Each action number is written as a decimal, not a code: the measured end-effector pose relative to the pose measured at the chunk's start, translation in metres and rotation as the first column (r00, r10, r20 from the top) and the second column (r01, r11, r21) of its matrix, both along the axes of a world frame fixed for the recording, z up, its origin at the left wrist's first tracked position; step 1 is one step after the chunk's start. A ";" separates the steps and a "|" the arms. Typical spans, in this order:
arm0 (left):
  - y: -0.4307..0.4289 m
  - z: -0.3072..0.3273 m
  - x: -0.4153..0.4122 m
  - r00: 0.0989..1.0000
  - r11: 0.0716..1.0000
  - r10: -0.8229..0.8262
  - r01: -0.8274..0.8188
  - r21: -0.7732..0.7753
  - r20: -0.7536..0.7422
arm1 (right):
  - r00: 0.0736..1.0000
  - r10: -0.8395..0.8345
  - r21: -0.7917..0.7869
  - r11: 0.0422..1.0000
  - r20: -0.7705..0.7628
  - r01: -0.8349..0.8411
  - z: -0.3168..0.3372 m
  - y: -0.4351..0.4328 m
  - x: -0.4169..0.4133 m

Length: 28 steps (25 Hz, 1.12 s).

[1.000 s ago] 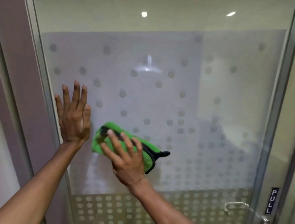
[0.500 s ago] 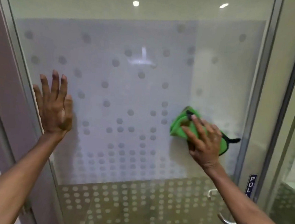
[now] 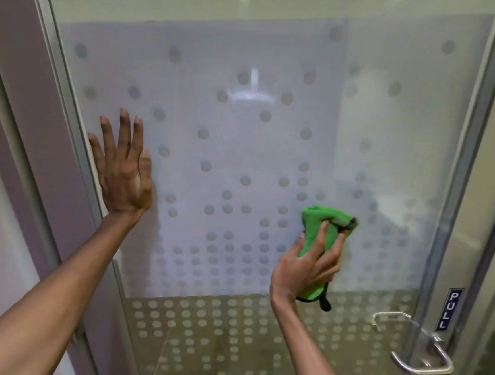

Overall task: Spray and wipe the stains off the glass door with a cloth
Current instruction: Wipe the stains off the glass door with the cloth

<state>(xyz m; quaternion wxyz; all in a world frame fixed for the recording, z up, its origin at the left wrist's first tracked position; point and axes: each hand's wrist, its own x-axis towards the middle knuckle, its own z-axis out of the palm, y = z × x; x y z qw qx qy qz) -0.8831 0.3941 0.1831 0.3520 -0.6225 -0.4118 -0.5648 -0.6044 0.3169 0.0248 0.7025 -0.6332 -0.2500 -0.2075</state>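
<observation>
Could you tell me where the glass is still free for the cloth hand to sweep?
Free: the wide stretch between the left hand and the green cloth, and all the glass door above both hands. Crowded: lower right, by the handle and PULL sign.

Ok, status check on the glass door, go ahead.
Left hand flat, open on glass door. Right hand gripping green cloth, pressed to glass. Door handle lower right, clear of cloth.
</observation>
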 end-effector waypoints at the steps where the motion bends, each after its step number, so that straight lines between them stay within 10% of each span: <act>1: 0.000 0.000 -0.001 1.000 1.000 -0.006 0.006 -0.002 -0.002 | 0.999 0.044 -0.015 0.999 0.028 -0.044 0.001 -0.003 -0.017; 7: -0.008 0.003 -0.005 0.998 0.995 -0.054 0.052 -0.080 -0.013 | 0.812 0.577 -0.059 0.817 0.081 -0.574 0.018 -0.048 -0.107; 11: -0.027 0.012 -0.011 0.985 0.954 -0.168 0.153 -0.256 -0.035 | 0.370 0.916 0.285 0.400 -0.157 -0.871 0.052 -0.082 -0.112; 17: -0.078 0.004 0.009 0.856 0.756 -0.471 0.517 -0.402 0.216 | -0.335 0.895 0.684 -0.047 -0.295 -0.728 0.080 -0.145 -0.098; 19: -0.097 -0.004 0.025 0.785 0.650 -0.572 0.611 -0.451 0.239 | -0.403 0.871 0.699 -0.101 -0.282 -0.708 0.081 -0.162 -0.093; 24: -0.148 0.009 0.061 0.460 0.054 -0.799 0.696 -0.716 0.387 | -0.386 0.865 0.678 -0.075 -0.320 -0.731 0.078 -0.197 -0.071; 28: -0.178 0.027 0.090 0.394 -0.134 -0.838 0.521 -0.843 0.378 | -0.338 0.887 0.603 -0.089 -0.314 -0.793 0.079 -0.222 -0.043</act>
